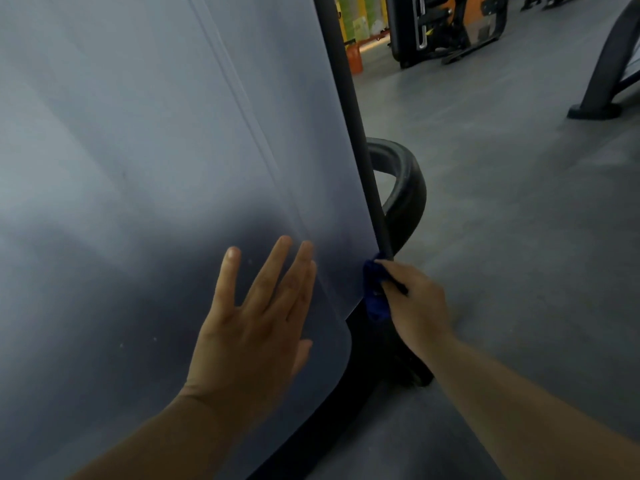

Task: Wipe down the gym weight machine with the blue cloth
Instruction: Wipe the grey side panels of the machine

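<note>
The weight machine's frosted grey shroud panel (pixel 145 161) fills the left of the head view, edged on its right by a black frame bar (pixel 349 98). My left hand (pixel 252 327) lies flat on the lower part of the panel with fingers straight and spread. My right hand (pixel 412 303) grips the bunched blue cloth (pixel 375 292) and holds it against the black bar near the panel's bottom corner. Most of the cloth is hidden between my fingers and the bar.
A curved black tube (pixel 405 188) of the machine's base loops out behind the bar. Grey gym floor (pixel 519 220) stretches to the right. Another black and orange machine (pixel 446 26) stands at the back, and a black frame leg (pixel 602 81) at the far right.
</note>
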Motion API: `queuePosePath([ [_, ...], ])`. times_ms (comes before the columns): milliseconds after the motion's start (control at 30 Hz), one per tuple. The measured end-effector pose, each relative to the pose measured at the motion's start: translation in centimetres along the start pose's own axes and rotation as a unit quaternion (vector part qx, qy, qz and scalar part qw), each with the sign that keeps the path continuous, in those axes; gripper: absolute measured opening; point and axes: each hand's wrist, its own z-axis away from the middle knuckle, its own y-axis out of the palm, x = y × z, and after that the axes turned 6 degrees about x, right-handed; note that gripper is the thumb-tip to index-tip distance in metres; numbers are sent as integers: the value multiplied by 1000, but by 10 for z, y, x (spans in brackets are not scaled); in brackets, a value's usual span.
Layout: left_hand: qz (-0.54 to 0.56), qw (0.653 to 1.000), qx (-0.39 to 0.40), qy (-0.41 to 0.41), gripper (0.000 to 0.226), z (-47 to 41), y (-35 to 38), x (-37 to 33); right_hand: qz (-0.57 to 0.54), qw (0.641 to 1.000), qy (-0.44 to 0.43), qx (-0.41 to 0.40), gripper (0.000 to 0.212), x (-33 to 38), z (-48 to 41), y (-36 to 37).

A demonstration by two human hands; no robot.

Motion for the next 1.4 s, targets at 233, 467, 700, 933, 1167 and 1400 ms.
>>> queuePosePath([
  [233,-1,1000,-13,16,91,1,5,-3,7,984,-155,-84,35,66,-35,3],
  [467,-3,999,-46,28,82,3,10,-1,94,994,-49,22,40,-17,40,26],
  [700,28,998,-60,15,79,14,7,2,55,978,-189,-63,30,55,6,17],
  [933,-2,999,-45,8,83,55,6,25,129,986,-84,67,32,9,56,27],
  [1167,-34,999,-39,3,81,101,11,41,125,957,-261,-19,30,73,44,33],
  [1400,-35,998,-50,-9,77,133,13,56,240,925,-277,95,30,21,83,55],
])
